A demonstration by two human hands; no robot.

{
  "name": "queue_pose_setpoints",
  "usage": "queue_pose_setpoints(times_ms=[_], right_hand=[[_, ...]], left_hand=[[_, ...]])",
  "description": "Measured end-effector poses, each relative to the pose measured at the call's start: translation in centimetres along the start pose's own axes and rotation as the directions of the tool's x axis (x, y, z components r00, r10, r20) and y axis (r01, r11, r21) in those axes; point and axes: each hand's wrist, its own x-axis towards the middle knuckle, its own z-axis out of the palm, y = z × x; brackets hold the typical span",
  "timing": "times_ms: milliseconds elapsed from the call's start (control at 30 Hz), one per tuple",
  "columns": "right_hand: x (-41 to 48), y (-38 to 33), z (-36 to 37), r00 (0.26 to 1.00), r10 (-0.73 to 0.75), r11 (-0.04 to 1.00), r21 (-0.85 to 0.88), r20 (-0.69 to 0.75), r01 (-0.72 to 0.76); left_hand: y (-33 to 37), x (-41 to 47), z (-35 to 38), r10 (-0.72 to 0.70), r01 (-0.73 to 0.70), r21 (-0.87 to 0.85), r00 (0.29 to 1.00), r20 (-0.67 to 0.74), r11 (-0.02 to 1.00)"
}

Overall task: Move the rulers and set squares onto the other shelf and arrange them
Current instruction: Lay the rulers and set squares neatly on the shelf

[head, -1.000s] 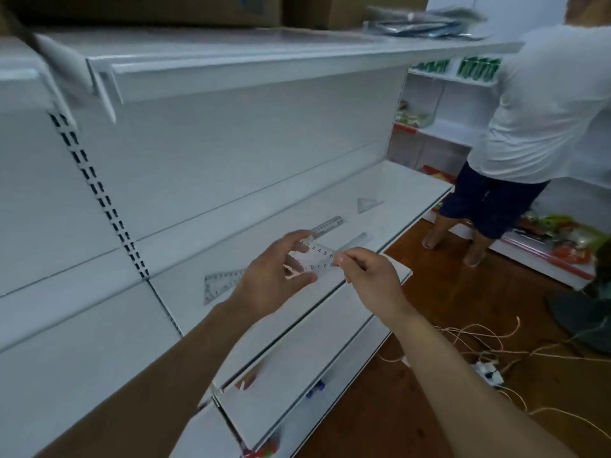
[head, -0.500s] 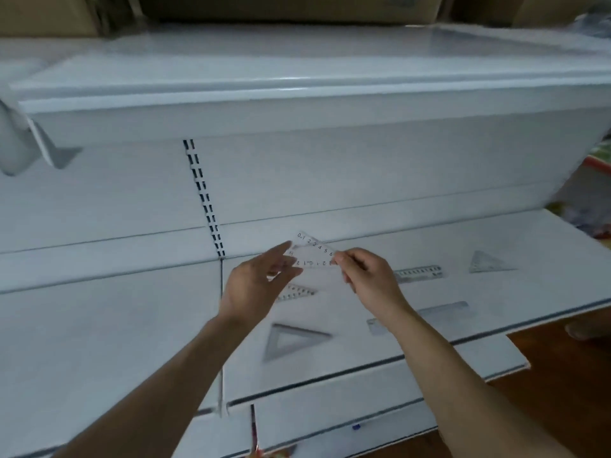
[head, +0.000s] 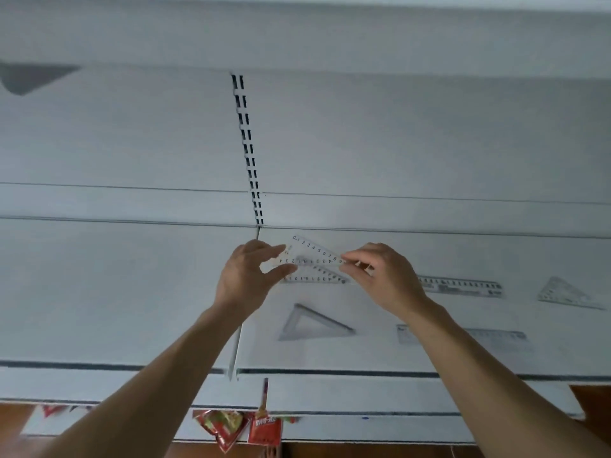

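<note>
Between both hands I hold a small clear set square (head: 312, 254) with printed numbers, above the white shelf. My left hand (head: 246, 276) pinches its left end and my right hand (head: 383, 277) pinches its right tip. Under it on the right shelf board (head: 363, 358) lies another clear set square (head: 315, 277). A grey triangle (head: 314, 323) lies nearer me. A straight ruler (head: 459, 285) and a further set square (head: 567, 294) lie to the right, and a second ruler (head: 469, 335) lies partly behind my right forearm.
The left shelf board (head: 115, 292) adjoins at a seam (head: 236, 352). A slotted upright (head: 248, 150) runs up the back panel, with an upper shelf overhead. Red snack packets (head: 238, 426) hang below the front edge.
The view has swung left and now faces the shelf straight on; the person in white is out of sight. Both hands keep pinching the same set square, carried left toward the seam.
</note>
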Motion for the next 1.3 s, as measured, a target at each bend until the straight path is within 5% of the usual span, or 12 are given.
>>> queue_pose_setpoints(times_ms=[433, 1300], right_hand=[[0.0, 1.4, 1.9, 0.98, 0.015, 0.991, -0.136, 0.198, 0.012], [0.4, 1.3, 1.9, 0.979, 0.051, 0.99, -0.137, 0.198, -0.024]], left_hand=[[-2.1, -0.1, 2.0, -0.068, 0.056, 0.16, 0.995, 0.072, 0.985], [-3.0, -0.1, 2.4, 0.027, -0.033, 0.146, 0.999, 0.046, 0.989]])
